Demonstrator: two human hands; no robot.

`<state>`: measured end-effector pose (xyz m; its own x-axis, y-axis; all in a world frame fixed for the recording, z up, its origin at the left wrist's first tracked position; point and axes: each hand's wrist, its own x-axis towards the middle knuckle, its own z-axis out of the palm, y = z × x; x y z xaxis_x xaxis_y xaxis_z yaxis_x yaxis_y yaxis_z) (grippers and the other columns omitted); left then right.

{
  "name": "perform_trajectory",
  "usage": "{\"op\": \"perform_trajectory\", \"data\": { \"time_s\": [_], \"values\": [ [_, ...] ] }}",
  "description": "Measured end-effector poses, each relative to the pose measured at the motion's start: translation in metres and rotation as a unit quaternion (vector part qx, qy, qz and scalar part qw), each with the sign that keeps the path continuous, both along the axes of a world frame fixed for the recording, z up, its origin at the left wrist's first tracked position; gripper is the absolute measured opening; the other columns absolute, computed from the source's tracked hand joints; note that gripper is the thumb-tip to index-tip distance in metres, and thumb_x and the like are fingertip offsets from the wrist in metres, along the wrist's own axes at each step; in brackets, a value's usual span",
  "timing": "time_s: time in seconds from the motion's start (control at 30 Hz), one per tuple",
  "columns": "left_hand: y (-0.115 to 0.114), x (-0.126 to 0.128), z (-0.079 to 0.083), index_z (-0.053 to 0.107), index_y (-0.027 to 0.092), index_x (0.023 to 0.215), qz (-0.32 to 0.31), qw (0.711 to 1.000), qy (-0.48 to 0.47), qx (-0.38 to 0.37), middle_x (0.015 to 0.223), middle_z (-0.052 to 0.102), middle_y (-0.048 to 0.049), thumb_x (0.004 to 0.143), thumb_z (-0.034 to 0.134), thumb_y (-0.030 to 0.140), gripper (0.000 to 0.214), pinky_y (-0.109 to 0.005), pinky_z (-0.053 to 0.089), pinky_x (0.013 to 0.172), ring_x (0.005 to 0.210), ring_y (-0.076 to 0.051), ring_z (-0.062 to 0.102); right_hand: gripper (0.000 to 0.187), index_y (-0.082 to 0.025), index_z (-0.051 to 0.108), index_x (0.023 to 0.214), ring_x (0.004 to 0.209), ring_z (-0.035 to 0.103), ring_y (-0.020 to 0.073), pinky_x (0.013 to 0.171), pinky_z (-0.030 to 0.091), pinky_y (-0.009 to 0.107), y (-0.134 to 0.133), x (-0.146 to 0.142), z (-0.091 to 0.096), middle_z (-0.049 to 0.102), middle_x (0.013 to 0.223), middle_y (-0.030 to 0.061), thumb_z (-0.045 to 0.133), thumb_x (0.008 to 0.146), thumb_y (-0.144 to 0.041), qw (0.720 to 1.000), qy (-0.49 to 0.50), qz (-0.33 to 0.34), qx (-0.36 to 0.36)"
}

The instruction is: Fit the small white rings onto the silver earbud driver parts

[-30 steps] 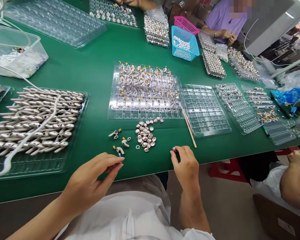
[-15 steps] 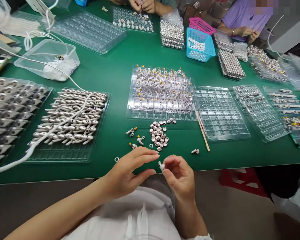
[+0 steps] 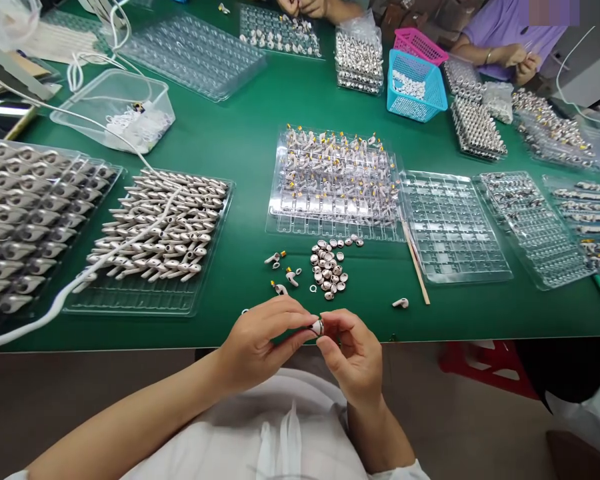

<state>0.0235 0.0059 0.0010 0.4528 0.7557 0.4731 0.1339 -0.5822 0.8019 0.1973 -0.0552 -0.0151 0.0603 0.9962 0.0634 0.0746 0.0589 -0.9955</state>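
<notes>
My left hand (image 3: 260,343) and my right hand (image 3: 353,353) meet at the near edge of the green table (image 3: 240,140), both pinching one small white earbud part (image 3: 318,327) between their fingertips. Just beyond lies a heap of small round metal caps (image 3: 329,270). A few loose white earbud shells with yellow tips (image 3: 285,270) lie left of the heap. One more white shell (image 3: 401,303) rests to the right, near a wooden stick (image 3: 416,263).
Clear trays surround the spot: stems (image 3: 160,227) at left, shells with yellow tips (image 3: 335,177) ahead, an empty one (image 3: 453,223) at right. A white cable (image 3: 80,280) crosses the left trays. Baskets (image 3: 413,83) and other people's hands are at the far edge.
My right hand left a shell on the table at right and came in toward my left. Both hands now pinch one small part together. The view shifted left.
</notes>
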Motion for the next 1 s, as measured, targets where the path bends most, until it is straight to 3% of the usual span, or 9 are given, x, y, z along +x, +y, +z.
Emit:
{"op": "perform_trajectory", "data": {
  "time_s": [0.37, 1.0],
  "values": [
    [-0.003, -0.006, -0.016, 0.061, 0.019, 0.119, 0.014, 0.993, 0.061, 0.100, 0.106, 0.071, -0.0127, 0.088, 0.058, 0.009, 0.032, -0.036, 0.058, 0.082, 0.096, -0.021, 0.067, 0.029, -0.023, 0.062, 0.121, 0.075, 0.061, 0.0148, 0.062, 0.052, 0.026, 0.005, -0.004, 0.006, 0.067, 0.094, 0.0057, 0.057, 0.092, -0.024, 0.992, -0.117, 0.007, 0.042],
    [-0.003, -0.010, -0.011, 0.061, 0.015, 0.117, 0.014, 0.988, 0.070, 0.134, 0.097, 0.072, -0.0129, 0.089, 0.055, 0.007, 0.030, -0.034, 0.059, 0.077, 0.091, -0.020, 0.067, 0.043, -0.027, 0.055, 0.133, 0.094, 0.064, 0.0174, 0.077, 0.056, 0.030, 0.006, -0.004, 0.003, 0.067, 0.107, 0.0072, 0.053, 0.092, -0.011, 0.983, -0.138, 0.042, 0.115]
  ]
}}
